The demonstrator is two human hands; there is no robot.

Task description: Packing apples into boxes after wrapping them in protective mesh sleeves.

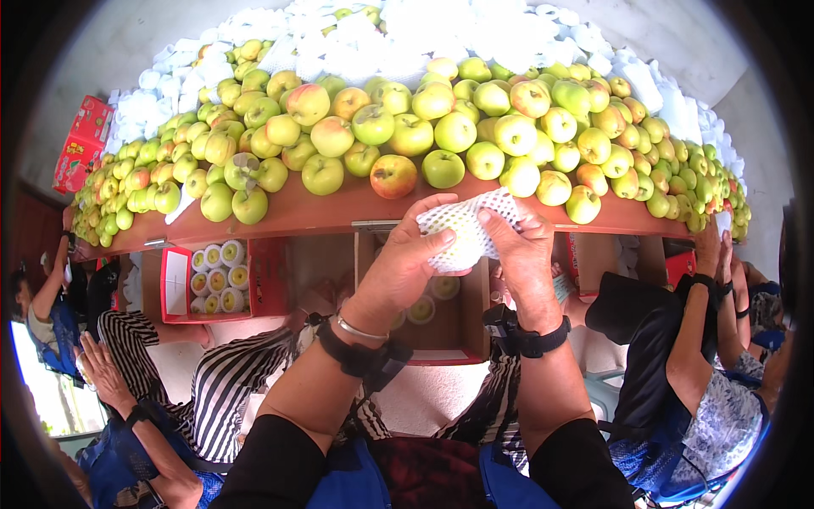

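Observation:
A white foam mesh fruit net (463, 232) with a yellow-green apple inside is held between my hands, above the front edge of the table. My left hand (416, 251) grips its left side, thumb across the mesh. At its right end, my right hand (518, 238) pinches the net between thumb and fingers. Just behind them, a heap of green and reddish apples (393, 176) covers much of the brown tabletop (318, 210). Below my hands stands an open cardboard box (461, 324) with several net-wrapped apples in it, partly hidden by my left forearm.
White foam nets (146, 102) are piled behind the apples. At the left, a red box (175, 280) holds net-wrapped apples; another red carton (82, 143) stands beyond. Co-workers sit on both sides; one's hand (105, 375) is at the left, another's arm (696, 318) at the right.

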